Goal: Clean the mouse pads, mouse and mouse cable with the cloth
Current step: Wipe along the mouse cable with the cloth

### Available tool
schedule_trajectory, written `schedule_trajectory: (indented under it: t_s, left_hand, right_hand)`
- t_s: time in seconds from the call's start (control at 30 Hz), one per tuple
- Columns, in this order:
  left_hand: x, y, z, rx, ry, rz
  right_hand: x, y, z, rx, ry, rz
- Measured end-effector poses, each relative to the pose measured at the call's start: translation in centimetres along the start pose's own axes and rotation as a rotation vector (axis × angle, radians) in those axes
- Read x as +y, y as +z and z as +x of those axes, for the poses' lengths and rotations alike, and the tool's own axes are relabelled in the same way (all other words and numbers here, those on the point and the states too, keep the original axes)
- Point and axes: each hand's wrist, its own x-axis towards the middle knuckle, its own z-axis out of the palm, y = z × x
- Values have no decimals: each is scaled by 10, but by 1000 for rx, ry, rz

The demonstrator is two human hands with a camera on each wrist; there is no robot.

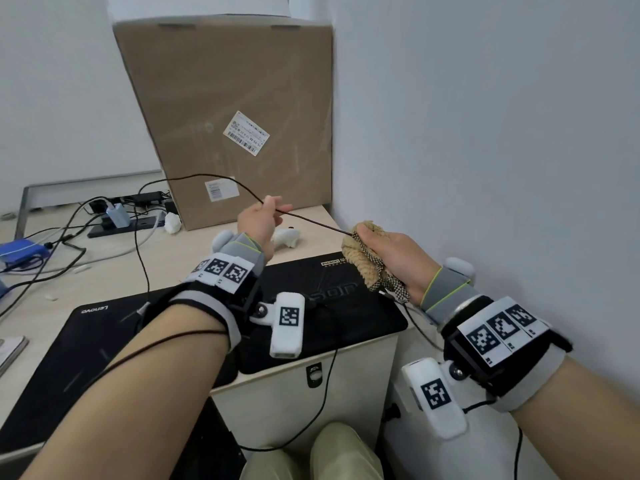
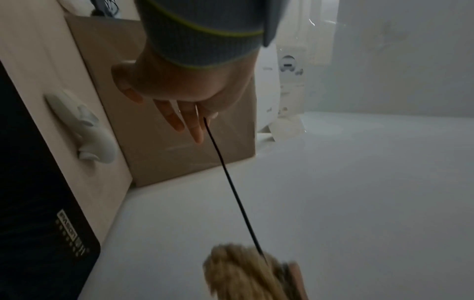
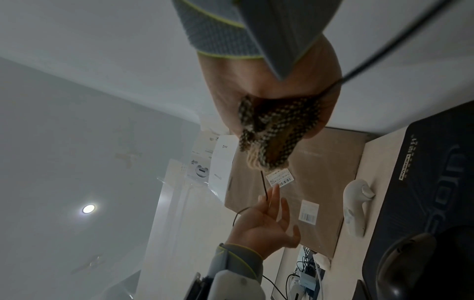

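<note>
The thin black mouse cable [image 1: 311,221] runs taut in the air between my two hands. My left hand [image 1: 272,206] pinches it between thumb and forefinger, the other fingers straight [image 2: 195,130]. My right hand [image 1: 372,244] grips the tan knitted cloth [image 1: 360,263], bunched round the cable [image 2: 231,182] where it enters the cloth [image 2: 238,272]. Below lie two black mouse pads, a Lenovo pad [image 1: 86,341] at left and a second pad [image 1: 346,275] under my hands. The right wrist view shows the dark mouse [image 3: 405,261] on that pad [image 3: 436,162]; the head view hides it behind my left wrist.
A big cardboard box [image 1: 225,116] stands at the back against the white wall [image 1: 485,133]. A white controller [image 1: 287,237] lies between the box and the pad. Tangled cables and a power strip [image 1: 121,216] fill the desk's back left. The desk edge drops off at right.
</note>
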Motion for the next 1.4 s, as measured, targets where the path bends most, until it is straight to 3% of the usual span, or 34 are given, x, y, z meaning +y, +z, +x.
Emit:
schedule_trajectory:
  t_s: [0.17, 0.27, 0.37, 0.43, 0.6, 0.83, 1.13, 1.2, 1.27, 1.33, 1.4]
  left_hand:
    - [0, -9, 2, 8, -65, -93]
    - [3, 3, -18, -184, -164, -117]
    - [3, 31, -52, -447, -156, -5]
    - [2, 48, -70, -523, -124, 40]
    - [2, 56, -72, -486, -21, 43]
    - [15, 46, -56, -305, -32, 9]
    - [24, 24, -25, -99, -114, -49]
    - [22, 26, -28, -171, -185, -86]
    - [17, 32, -35, -359, -247, -74]
    - [12, 42, -54, -585, -253, 34]
    - [6, 51, -71, -693, -222, 91]
  right_hand:
    - [0, -4, -5, 9, 12, 21]
    - [-1, 3, -3, 45, 14, 60]
    - [-2, 12, 0, 104, 14, 49]
    - [-1, 18, 3, 129, 33, 41]
    - [-2, 20, 2, 111, 102, 89]
    - [-1, 4, -19, -99, 195, 245]
    - [6, -8, -30, -162, 183, 367]
    - [6, -5, -29, -144, 178, 420]
    - [5, -1, -25, -115, 160, 440]
    - [1, 5, -24, -92, 138, 457]
    - [-1, 9, -23, -80, 124, 457]
